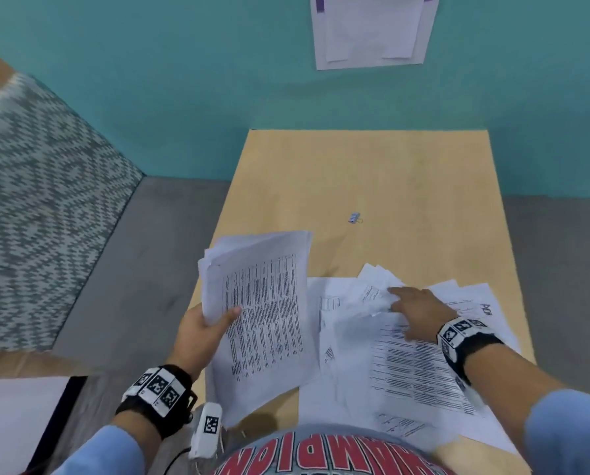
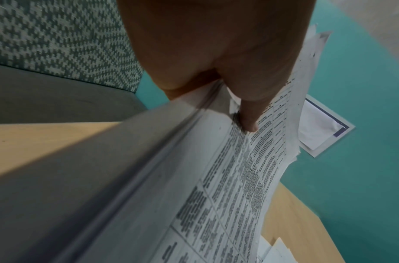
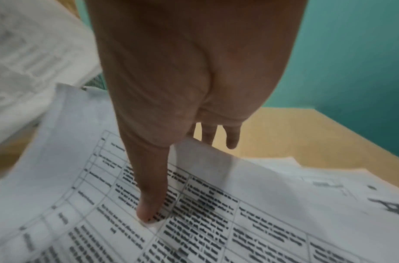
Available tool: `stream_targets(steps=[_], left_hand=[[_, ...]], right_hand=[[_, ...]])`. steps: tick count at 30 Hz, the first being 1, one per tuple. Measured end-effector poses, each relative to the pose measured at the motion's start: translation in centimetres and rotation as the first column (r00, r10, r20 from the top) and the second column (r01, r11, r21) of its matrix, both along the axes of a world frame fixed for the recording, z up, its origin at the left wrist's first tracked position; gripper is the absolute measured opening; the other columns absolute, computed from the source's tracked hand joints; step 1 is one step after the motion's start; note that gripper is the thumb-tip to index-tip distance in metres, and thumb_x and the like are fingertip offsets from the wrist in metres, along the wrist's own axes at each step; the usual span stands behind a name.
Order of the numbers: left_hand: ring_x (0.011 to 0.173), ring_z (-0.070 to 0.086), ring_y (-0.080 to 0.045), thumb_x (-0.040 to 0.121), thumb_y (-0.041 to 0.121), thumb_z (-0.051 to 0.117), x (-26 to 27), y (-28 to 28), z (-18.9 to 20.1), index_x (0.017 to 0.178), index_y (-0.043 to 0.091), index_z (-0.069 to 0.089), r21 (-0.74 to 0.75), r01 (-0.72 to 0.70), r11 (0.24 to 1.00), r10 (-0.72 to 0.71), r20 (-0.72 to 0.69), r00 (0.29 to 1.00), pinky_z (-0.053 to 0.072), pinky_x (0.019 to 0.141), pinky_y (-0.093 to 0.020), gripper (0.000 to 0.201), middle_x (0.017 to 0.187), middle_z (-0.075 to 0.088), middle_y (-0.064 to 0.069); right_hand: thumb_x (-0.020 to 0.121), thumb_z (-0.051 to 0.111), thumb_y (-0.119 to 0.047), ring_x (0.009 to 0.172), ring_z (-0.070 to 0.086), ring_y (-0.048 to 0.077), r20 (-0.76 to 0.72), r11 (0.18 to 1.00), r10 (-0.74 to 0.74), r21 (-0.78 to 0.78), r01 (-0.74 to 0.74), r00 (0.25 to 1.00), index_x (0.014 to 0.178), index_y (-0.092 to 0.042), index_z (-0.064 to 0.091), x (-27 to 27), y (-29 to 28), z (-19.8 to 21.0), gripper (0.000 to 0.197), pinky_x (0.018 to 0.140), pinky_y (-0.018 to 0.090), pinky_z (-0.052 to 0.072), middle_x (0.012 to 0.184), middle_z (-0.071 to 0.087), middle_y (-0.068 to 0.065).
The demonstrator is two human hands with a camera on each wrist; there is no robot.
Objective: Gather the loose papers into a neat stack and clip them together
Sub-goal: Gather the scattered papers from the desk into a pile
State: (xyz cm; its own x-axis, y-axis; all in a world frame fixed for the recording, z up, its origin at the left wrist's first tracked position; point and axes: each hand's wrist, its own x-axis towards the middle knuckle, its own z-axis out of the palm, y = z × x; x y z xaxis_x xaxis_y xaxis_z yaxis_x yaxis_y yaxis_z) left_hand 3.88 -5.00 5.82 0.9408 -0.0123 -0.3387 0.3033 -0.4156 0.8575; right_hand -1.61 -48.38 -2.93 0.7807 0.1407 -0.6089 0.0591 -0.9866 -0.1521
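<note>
My left hand (image 1: 204, 334) grips a bundle of printed sheets (image 1: 266, 303) by its left edge and holds it tilted above the table's left side. In the left wrist view my thumb (image 2: 250, 115) lies on the top page of the bundle (image 2: 227, 178). Loose papers (image 1: 417, 371) lie scattered over the near right of the wooden table (image 1: 372, 173). My right hand (image 1: 413, 310) rests on them. Its thumb (image 3: 149, 213) presses a printed table sheet (image 3: 261, 222), and its straight fingers (image 3: 231, 142) reach past that sheet's far edge. A small binder clip (image 1: 354, 218) lies alone farther back.
A patterned upholstered seat (image 1: 40, 200) stands to the left across a strip of grey floor (image 1: 149, 269). The table's back edge meets a teal wall, where a sheet (image 1: 372, 29) is taped up. A white surface (image 1: 12, 423) lies at my lower left.
</note>
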Motion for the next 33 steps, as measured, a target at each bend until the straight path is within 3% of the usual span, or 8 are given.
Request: stream_targets(steps=[4, 7, 10, 12, 18, 27, 31, 33], left_hand=[[0.103, 0.081, -0.016, 0.090, 0.027, 0.084, -1.2, 2.3, -0.2, 0.107, 0.028, 0.080, -0.013, -0.043, 0.999, 0.043, -0.006, 0.999, 0.062, 0.094, -0.040, 0.018, 0.105, 0.086, 0.007], [0.100, 0.081, -0.012, 0.091, 0.023, 0.083, -1.9, 3.3, -0.4, 0.105, 0.027, 0.079, -0.017, -0.073, 0.997, 0.073, -0.010, 0.997, 0.061, 0.093, -0.038, 0.015, 0.101, 0.086, 0.012], [0.102, 0.080, -0.016, 0.090, 0.024, 0.084, -2.2, 4.0, -0.6, 0.107, 0.026, 0.079, -0.007, -0.097, 0.995, 0.096, -0.010, 0.995, 0.061, 0.094, -0.039, 0.018, 0.100, 0.086, 0.012], [0.100, 0.081, -0.014, 0.091, 0.023, 0.084, -2.2, 4.3, -0.6, 0.106, 0.027, 0.079, 0.001, -0.097, 0.995, 0.097, -0.011, 0.995, 0.062, 0.092, -0.039, 0.016, 0.099, 0.085, 0.013], [0.093, 0.080, -0.010, 0.092, 0.022, 0.083, -1.6, 4.3, -0.3, 0.098, 0.028, 0.078, 0.014, -0.087, 0.996, 0.087, -0.020, 0.996, 0.062, 0.087, -0.036, 0.010, 0.091, 0.085, 0.019], [0.095, 0.082, -0.019, 0.089, 0.028, 0.084, -1.5, 4.4, 0.1, 0.100, 0.022, 0.081, 0.046, -0.056, 0.997, 0.056, -0.002, 0.998, 0.064, 0.090, -0.046, 0.013, 0.099, 0.086, 0.006], [0.098, 0.081, -0.028, 0.090, 0.029, 0.084, -1.6, 4.9, -0.1, 0.101, 0.015, 0.081, 0.062, -0.058, 0.996, 0.058, 0.003, 0.998, 0.065, 0.091, -0.051, 0.019, 0.100, 0.086, -0.007], [0.098, 0.080, -0.033, 0.085, 0.041, 0.087, -1.8, 5.0, -0.4, 0.100, 0.012, 0.080, 0.062, -0.068, 0.996, 0.068, 0.013, 0.998, 0.065, 0.090, -0.054, 0.033, 0.100, 0.084, -0.013]], right_hand=[[0.066, 0.093, -0.037, 0.137, 0.046, 0.023, 0.033, 0.998, -0.060, 0.003, 0.060, 0.998, 0.146, -0.021, 0.041, -0.2, 1.4, -1.3, 0.097, 0.113, 0.040, 0.040, 0.155, 0.043, 0.001], [0.070, 0.090, -0.037, 0.133, 0.052, 0.025, -0.013, 0.997, -0.027, -0.069, 0.026, 1.000, 0.159, -0.022, 0.021, 0.0, 2.0, -1.0, 0.114, 0.115, 0.047, 0.034, 0.148, 0.053, 0.002], [0.073, 0.089, -0.028, 0.107, 0.065, 0.025, -0.067, 0.998, -0.024, -0.057, 0.020, 0.997, 0.147, -0.027, 0.032, 0.2, 2.6, -0.7, 0.094, 0.102, 0.042, 0.045, 0.112, 0.070, -0.001], [0.077, 0.085, -0.022, 0.099, 0.068, 0.023, -0.120, 0.999, -0.029, -0.039, 0.024, 0.992, 0.138, -0.027, 0.043, 0.1, 2.8, -0.5, 0.075, 0.088, 0.034, 0.054, 0.114, 0.073, 0.000], [0.083, 0.058, -0.014, 0.100, 0.071, 0.017, -0.086, 0.987, 0.121, -0.094, -0.129, 0.989, 0.098, -0.031, 0.070, -0.7, 3.7, -0.4, 0.025, 0.082, 0.030, 0.051, 0.110, 0.076, -0.004], [0.089, 0.065, -0.011, 0.122, 0.058, 0.027, 0.174, 0.959, 0.283, -0.082, -0.272, 0.943, 0.111, -0.022, 0.073, 1.0, 5.6, -0.8, 0.026, 0.101, 0.041, 0.048, 0.145, 0.055, 0.002], [0.087, 0.061, -0.008, 0.087, 0.057, 0.019, 0.047, 0.977, 0.212, -0.049, -0.209, 0.976, 0.096, -0.025, 0.057, 0.1, 6.4, -0.8, 0.020, 0.079, 0.033, 0.053, 0.104, 0.058, -0.002], [0.083, 0.063, -0.011, 0.090, 0.059, 0.020, -0.036, 0.981, 0.189, -0.040, -0.191, 0.981, 0.094, -0.027, 0.056, -0.5, 6.2, -0.7, 0.020, 0.075, 0.028, 0.044, 0.097, 0.050, -0.005]])
